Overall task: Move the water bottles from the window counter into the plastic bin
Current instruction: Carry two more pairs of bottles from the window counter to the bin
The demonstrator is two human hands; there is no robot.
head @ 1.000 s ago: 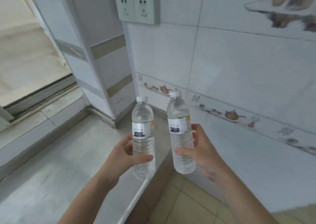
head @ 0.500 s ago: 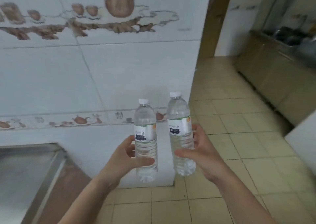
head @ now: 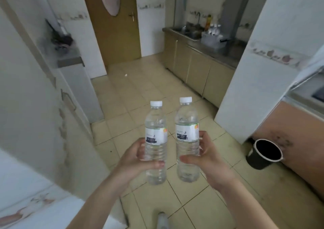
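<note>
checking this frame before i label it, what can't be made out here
- Head view, label print on the left bottle and right bottle: too small and blurred to read.
- Items on the far counter by the sink: blurred; no plastic bin can be identified.
- Dark clutter on the left ledge: motion-blurred.
- Left hand and right hand: fingers partly hidden behind the bottles.
- Black trash can: inside too dark to see.

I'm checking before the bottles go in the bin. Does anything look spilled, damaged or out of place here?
Nothing wrong with the bottles: the left hand and right hand each hold one upright, caps on, no leak visible. Only oddities: a small white scrap on the floor and peeling paint on the left wall.
</note>
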